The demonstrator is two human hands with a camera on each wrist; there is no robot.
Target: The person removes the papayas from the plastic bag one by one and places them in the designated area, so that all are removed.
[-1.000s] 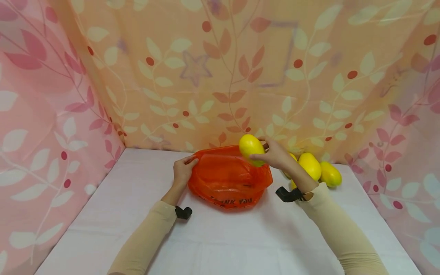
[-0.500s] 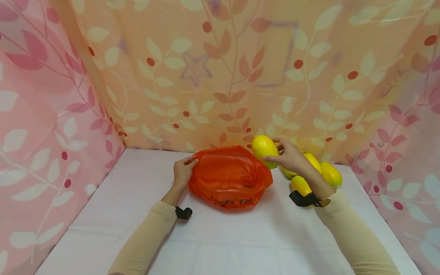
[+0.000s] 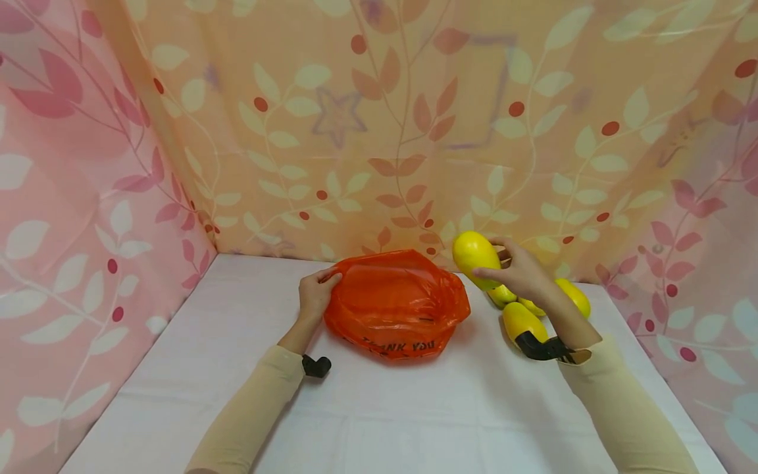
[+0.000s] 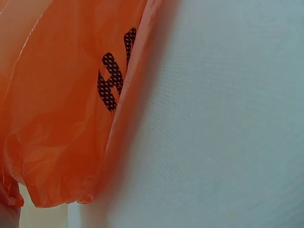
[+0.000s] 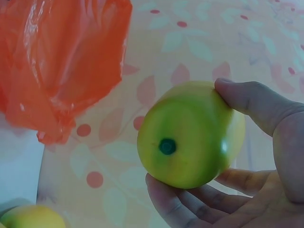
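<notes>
An orange-red plastic bag printed "THANK YOU" lies on the table with its mouth spread. My left hand pinches the bag's left edge between thumb and fingers. To the right of the bag, my right hand holds up a yellow mango. In the right wrist view, the thumb and fingers curl around this mango, whose green end with a dark stem spot faces the camera. Printed letters show on the bag in the left wrist view, where most of the hand is hidden.
Several more mangoes rest at the right rear of the table, among them a near mango and a far-right mango; the right forearm partly covers them. A white cloth covers the table. A floral curtain rises behind.
My right hand, with the mango in it, has moved right, from over the bag's right side to near the other mangoes. The left hand and the bag have stayed in place.
</notes>
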